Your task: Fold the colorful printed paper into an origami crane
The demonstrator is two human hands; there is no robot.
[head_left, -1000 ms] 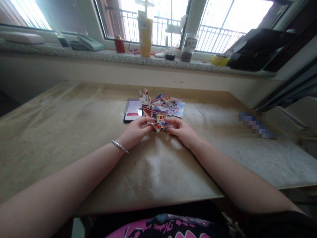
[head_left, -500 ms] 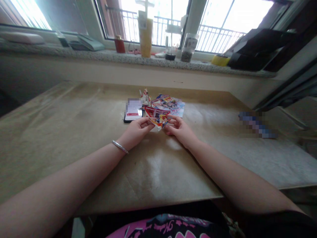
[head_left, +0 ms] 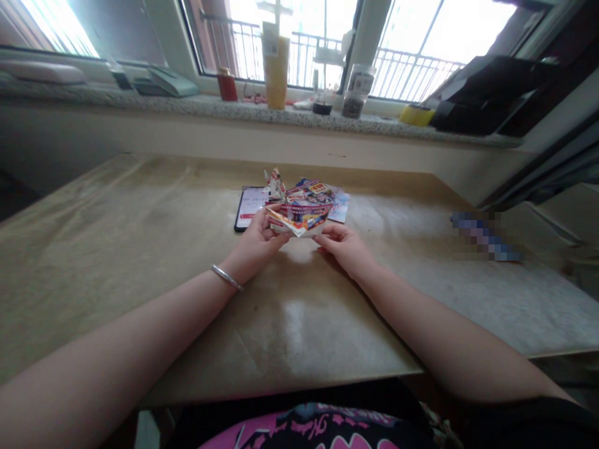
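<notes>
A folded sheet of colourful printed paper (head_left: 303, 218) is held between my two hands just above the table, its lower edge coming to a point in the middle. My left hand (head_left: 262, 234) pinches its left end, thumb in front. At the right end, my right hand (head_left: 344, 243) grips the paper between thumb and fingers. Right behind lie several printed flyers (head_left: 321, 190). A crumpled-looking folded paper piece (head_left: 275, 182) stands beside them. Left of it is a smartphone (head_left: 248, 206) with a lit screen, partly covered by my left hand.
The table (head_left: 178, 262) has a brownish cover. On its right side lies a blurred blue object (head_left: 484, 236). Along the granite windowsill (head_left: 299, 117) stand a yellow cup (head_left: 276, 72), a red jar (head_left: 227, 85), a clear container (head_left: 359, 90), yellow tape (head_left: 416, 115) and a black bag (head_left: 486, 93).
The folded paper has been spread wider and tilted, so its printed inner band shows more. My left hand has shifted slightly up along its edge.
</notes>
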